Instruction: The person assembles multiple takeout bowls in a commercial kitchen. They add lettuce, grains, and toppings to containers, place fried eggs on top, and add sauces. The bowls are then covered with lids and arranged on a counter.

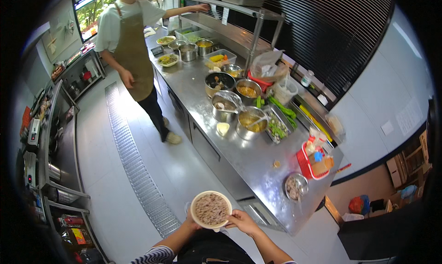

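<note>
A cream bowl (192, 210) filled nearly to its rim with pale and reddish-brown speckled grains (211, 209) is held in front of the person, to the left of the red basket (302, 163) and nearer the person. The left hand (192, 222) supports its left side, most of that grip hidden beneath the bowl; the right hand (242, 221) pinches its right edge, thumb by the rim. The basket, on the steel counter (258, 172), holds a jumble of packets and a blue item. Just nearer than the basket stands a metal bowl (305, 184) with pinkish-grey food and a utensil in it. Beyond the basket and to its left, a metal tray (275, 111) carries chopped green and pale pieces; next to it a steel pot (248, 134) contains yellowish-brown liquid with a ladle. Farther from the basket come a second pot (223, 116), whose contents are hard to make out, a third pot (246, 98) of orange food, and a tan-sided vessel (209, 92) with dark contents. Farther still from the basket, a clear plastic box (231, 60) contains yellow and orange pieces, and a pale dish (168, 65) bears greenish food.
</note>
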`<state>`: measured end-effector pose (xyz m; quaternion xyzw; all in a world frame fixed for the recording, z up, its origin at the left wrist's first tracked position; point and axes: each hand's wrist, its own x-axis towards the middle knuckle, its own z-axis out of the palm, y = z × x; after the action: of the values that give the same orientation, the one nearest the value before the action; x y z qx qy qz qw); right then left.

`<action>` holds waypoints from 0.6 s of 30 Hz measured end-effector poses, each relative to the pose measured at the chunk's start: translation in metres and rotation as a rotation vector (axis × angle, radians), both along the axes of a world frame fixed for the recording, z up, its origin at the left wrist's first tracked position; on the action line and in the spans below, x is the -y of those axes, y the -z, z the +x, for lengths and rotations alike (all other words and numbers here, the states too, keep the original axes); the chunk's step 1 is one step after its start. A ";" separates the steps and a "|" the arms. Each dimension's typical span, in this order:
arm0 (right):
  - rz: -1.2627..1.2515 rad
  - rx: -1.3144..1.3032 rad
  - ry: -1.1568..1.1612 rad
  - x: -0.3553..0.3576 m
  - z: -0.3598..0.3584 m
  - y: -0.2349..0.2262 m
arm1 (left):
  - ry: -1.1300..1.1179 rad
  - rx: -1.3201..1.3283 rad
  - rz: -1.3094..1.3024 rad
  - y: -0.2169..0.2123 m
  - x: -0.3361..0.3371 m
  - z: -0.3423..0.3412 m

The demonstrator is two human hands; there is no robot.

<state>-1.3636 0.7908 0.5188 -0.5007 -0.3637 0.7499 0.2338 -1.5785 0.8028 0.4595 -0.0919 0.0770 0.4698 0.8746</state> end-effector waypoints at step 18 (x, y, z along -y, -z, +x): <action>0.745 0.904 0.069 -0.690 -0.301 0.049 | -1.035 -0.707 0.018 -0.063 -0.153 -0.345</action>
<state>-1.6648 1.4813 0.4701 -0.6665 -0.6499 0.2755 0.2398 -1.9232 0.9561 0.5226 0.0511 0.3030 0.8352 0.4560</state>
